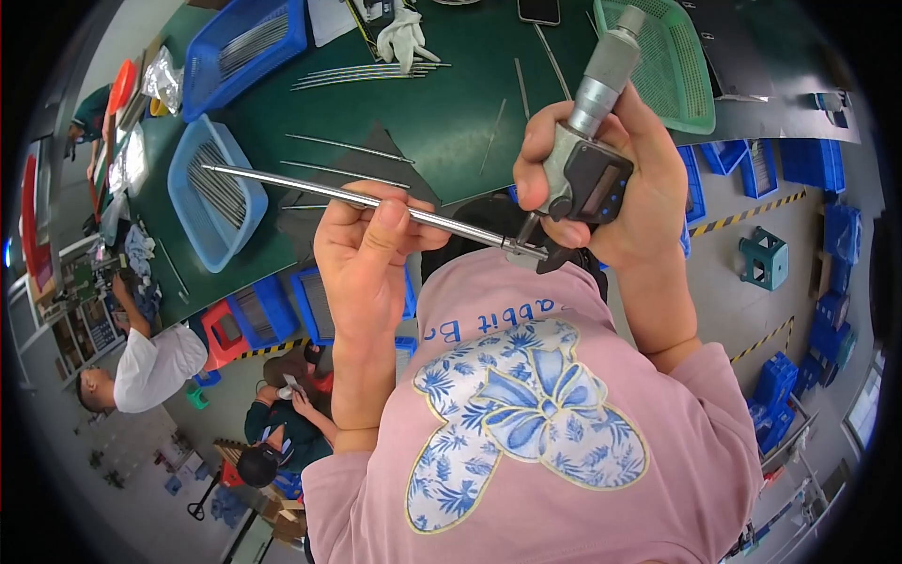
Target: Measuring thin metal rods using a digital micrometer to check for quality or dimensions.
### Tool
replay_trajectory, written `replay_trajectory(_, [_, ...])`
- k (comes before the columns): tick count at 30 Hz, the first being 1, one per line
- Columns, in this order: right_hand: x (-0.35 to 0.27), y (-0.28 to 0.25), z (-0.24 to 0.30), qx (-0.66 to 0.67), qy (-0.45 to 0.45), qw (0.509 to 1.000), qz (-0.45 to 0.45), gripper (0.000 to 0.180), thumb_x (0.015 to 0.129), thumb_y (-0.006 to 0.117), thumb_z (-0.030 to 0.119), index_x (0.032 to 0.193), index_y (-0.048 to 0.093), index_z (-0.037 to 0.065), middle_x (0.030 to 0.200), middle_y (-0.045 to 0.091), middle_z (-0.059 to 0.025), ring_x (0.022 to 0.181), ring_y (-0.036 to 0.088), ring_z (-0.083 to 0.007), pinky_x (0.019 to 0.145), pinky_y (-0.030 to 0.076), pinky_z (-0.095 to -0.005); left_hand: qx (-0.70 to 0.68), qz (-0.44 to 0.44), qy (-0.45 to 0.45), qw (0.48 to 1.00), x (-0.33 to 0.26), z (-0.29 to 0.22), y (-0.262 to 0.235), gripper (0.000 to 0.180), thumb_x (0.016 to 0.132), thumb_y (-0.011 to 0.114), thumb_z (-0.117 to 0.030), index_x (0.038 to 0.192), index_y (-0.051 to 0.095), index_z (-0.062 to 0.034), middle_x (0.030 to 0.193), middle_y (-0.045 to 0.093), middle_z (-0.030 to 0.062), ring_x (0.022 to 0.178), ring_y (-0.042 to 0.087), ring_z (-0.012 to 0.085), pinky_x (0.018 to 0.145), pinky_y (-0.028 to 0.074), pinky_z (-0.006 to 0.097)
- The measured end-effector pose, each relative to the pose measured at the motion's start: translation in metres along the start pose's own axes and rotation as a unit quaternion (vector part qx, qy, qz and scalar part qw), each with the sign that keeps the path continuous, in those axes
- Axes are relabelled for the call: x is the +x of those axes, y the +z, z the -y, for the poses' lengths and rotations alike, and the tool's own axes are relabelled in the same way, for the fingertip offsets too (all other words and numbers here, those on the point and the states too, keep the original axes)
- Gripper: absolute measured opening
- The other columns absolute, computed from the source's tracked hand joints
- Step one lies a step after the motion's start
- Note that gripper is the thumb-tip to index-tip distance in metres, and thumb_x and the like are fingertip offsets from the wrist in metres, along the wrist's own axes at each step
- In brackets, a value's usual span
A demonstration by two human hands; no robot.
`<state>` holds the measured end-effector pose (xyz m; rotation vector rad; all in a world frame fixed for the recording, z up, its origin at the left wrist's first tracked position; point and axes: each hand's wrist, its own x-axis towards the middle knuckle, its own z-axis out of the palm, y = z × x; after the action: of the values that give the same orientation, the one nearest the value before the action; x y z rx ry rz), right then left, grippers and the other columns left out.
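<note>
A workshop with a grey floor and yellow-and-black striped tape; a dark green table runs across the top of the view, with thin metal rods scattered over it, a pair of white gloves, a blue basket of rods at its left edge, another blue basket behind that, and a green basket to the right; two other people sit low on the left. The person in the pink shirt holds a long metal rod in front of the chest; the left hand is closed around its middle, thumb on top; the right hand is wrapped around a measuring gauge with a small dark display, its barrel pointing up; the rod's right end sits in the gauge's jaw.
</note>
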<state>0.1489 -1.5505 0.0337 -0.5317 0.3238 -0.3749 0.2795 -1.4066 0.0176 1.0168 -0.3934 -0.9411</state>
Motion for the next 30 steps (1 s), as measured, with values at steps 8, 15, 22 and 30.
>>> replay_trajectory(8, [0.0006,0.0009,-0.0045,0.025,0.019,0.999,0.005,0.059,0.081,0.029,0.049,0.084,0.05,-0.007,0.067,0.056,-0.0216,0.039,0.048,-0.0161,0.033,0.037,-0.0211,0.031,-0.019,-0.023,0.999,-0.0011,0.0,0.001,0.012,0.079,0.05,-0.006,0.088,0.047,0.0026,0.075,0.057,0.0136,0.062,0.059,0.0181,0.057,0.052,0.027])
replay_trajectory(15, [-0.0013,0.0038,-0.0073,0.042,0.011,0.999,-0.01,0.06,0.08,0.029,0.049,0.085,0.05,-0.006,0.067,0.055,-0.0208,0.041,0.049,-0.0162,0.033,0.038,-0.0212,0.025,-0.019,-0.031,0.999,-0.0018,-0.0002,-0.0011,0.011,0.079,0.05,-0.006,0.088,0.048,0.0021,0.074,0.057,0.0122,0.062,0.059,0.0173,0.056,0.052,0.026])
replay_trajectory(22, [-0.0003,0.0003,-0.0081,0.024,0.02,1.0,0.003,0.06,0.08,0.029,0.049,0.085,0.051,-0.007,0.066,0.056,-0.0198,0.04,0.048,-0.0153,0.033,0.038,-0.0208,0.025,-0.024,-0.033,0.999,-0.003,0.0005,-0.0017,0.012,0.079,0.05,-0.006,0.088,0.048,0.0019,0.074,0.056,0.0116,0.061,0.059,0.0169,0.056,0.052,0.026])
replay_trajectory(30, [-0.004,0.0046,-0.0087,0.02,0.001,1.0,-0.011,0.06,0.079,0.032,0.05,0.081,0.053,-0.006,0.064,0.057,-0.0183,0.036,0.045,-0.0139,0.033,0.036,-0.0201,0.022,-0.029,-0.039,0.999,-0.0037,0.0011,0.0006,0.011,0.079,0.05,-0.006,0.087,0.048,0.0019,0.074,0.057,0.0117,0.06,0.058,0.0172,0.055,0.051,0.026])
